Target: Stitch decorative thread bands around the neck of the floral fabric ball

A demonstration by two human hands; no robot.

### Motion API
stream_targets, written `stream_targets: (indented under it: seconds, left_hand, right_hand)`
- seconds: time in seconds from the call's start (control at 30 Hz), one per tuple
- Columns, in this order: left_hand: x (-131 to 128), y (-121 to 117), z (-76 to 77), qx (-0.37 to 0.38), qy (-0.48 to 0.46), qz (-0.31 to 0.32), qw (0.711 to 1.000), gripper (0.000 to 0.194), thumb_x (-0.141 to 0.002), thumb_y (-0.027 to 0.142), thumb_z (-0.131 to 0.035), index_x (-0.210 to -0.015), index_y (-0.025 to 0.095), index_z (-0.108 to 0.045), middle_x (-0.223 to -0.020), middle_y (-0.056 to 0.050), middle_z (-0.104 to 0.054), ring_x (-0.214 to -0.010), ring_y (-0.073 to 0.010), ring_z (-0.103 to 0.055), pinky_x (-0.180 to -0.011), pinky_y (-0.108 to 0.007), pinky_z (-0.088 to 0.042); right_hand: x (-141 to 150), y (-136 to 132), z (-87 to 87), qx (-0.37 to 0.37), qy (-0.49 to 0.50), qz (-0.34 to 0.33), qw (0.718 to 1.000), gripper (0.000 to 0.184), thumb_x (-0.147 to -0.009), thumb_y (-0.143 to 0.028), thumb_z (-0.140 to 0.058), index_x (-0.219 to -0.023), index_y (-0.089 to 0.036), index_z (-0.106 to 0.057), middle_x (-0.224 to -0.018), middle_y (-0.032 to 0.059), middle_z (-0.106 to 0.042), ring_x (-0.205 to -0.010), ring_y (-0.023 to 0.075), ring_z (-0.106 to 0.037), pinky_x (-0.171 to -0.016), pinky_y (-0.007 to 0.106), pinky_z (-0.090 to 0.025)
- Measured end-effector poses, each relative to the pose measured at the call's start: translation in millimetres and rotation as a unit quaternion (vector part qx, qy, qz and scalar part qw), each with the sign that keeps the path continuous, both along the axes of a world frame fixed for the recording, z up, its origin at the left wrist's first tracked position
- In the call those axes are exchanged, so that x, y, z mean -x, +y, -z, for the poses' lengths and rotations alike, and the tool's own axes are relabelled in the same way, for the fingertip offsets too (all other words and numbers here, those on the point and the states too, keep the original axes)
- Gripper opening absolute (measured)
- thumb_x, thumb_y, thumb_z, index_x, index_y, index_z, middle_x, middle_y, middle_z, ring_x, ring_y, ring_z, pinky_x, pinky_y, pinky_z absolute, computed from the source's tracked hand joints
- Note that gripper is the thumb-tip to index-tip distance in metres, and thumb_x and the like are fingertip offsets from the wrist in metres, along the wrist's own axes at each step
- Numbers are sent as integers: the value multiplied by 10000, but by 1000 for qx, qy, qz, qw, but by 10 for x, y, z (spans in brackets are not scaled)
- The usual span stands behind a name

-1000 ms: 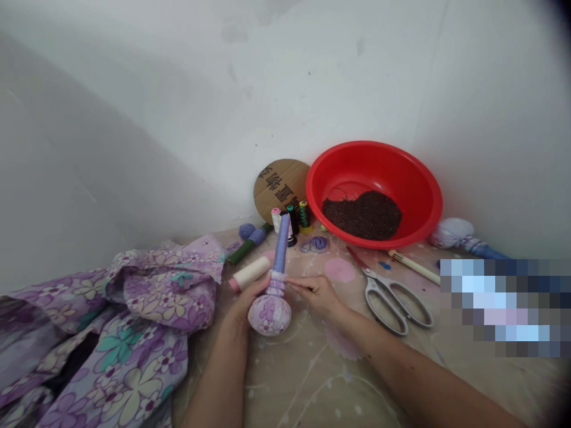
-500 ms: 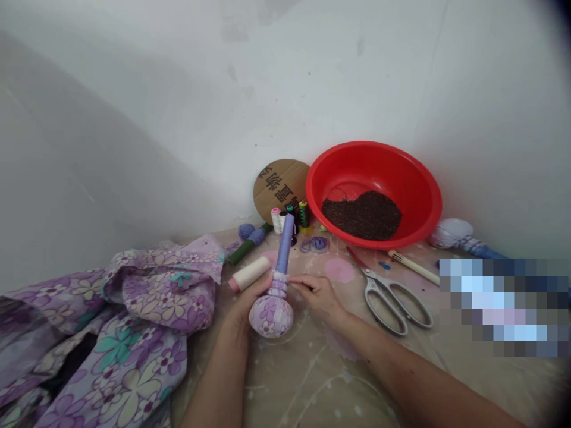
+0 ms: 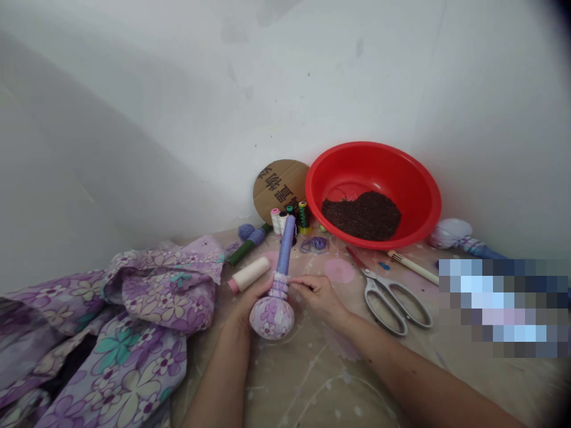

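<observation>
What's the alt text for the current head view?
The person's left hand holds a purple stick with a floral ball end; the right hand has its fingertips at the stick's neck. Floral cloth lies left, scissors right, thread spools and a red basin of dark material behind.

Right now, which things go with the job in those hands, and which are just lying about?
With the job:
- flowery ball on a purple stick, left hand holding, right hand at its neck
- flowery cloth, probably; the pattern matches

Seemingly just lying about:
- scissors
- red tub
- cardboard
</observation>
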State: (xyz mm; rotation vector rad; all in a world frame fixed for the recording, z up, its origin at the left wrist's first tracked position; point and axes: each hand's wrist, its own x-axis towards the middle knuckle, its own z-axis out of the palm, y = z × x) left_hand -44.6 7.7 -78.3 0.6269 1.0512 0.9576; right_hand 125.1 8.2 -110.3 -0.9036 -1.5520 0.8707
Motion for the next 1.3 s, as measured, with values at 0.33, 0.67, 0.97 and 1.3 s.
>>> stream_targets:
  seconds: [0.33, 0.67, 0.97, 1.3]
  left_hand:
    - [-15, -33, -122, 11, -13, -17, 1000, 119, -867, 179, -471, -919, 98, -541, -615, -37, -605, -492, -116, -594, -529, -242, -489]
    - [-19, -22, -85, -11, -16, -14, 1000, 67, -812, 166, -561, -854, 115, -551, -630, -32, -610, -497, -109, -595, -527, -234, -487]
    - [-11, -13, -57, -4, -1, 2, 1000, 90, -841, 210, -518, -866, 127, -543, -621, -36, -613, -503, -119, -596, -525, -238, -484]
    - [-9, -11, -65, 16, 14, 38, 999, 153, -849, 246, -511, -814, 113, -577, -609, -52, -631, -507, -123, -602, -515, -225, -475]
  right_hand:
    - [-61, 2, -28, -28, -47, -63, 996, 294, -817, -241, -515, -1025, -216, -720, -970, 44, -732, -800, 224, -699, -705, 339, -558]
    - [-55, 19, 18, -28, -57, -35, 997, 275, -803, -215, -525, -980, -206, -736, -841, 40, -752, -664, 189, -680, -593, 288, -534]
    - [-2, 13, 51, -47, -16, 0, 999, 232, -796, -225, -531, -896, -211, -740, -850, 46, -751, -751, 202, -696, -699, 318, -553]
    - [16, -8, 10, -51, -20, 27, 998, 197, -779, -217, -522, -805, -189, -715, -748, 43, -732, -671, 173, -660, -621, 264, -511]
